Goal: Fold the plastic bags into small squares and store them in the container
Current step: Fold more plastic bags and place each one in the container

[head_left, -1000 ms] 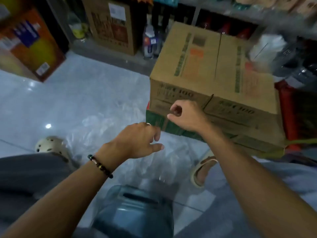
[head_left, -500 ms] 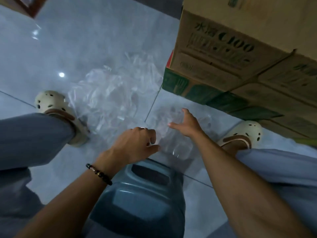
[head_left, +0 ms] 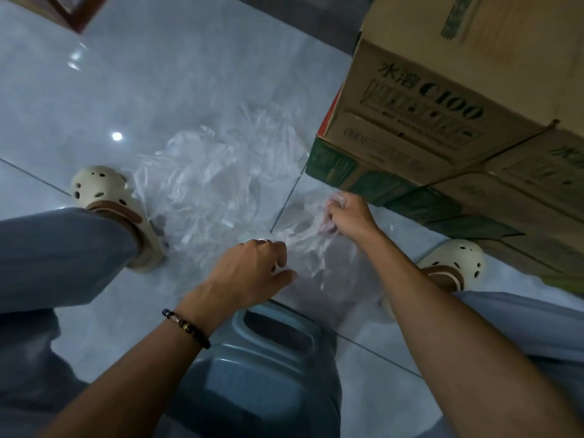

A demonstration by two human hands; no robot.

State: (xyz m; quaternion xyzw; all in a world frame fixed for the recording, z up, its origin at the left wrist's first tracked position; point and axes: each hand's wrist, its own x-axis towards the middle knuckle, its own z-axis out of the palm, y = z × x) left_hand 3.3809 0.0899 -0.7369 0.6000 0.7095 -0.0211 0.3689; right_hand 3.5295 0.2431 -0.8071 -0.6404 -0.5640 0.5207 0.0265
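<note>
Hands, right hand [head_left: 349, 213] and left hand [head_left: 252, 273], pinch one clear bag [head_left: 311, 245] beside carton [head_left: 420, 121] printed "C100".

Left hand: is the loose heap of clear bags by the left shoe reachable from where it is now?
Probably yes. The left hand hovers just short of the heap of clear bags; only bare floor lies between.

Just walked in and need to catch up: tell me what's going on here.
A person sits low over a tiled floor, working on clear plastic bags. The right hand grips a bunched bag just in front of the cardboard boxes, and the left hand pinches its near edge. A loose pile of bags lies beyond, by the left shoe. Nothing looks folded yet. A blue container stands between the knees.
</note>
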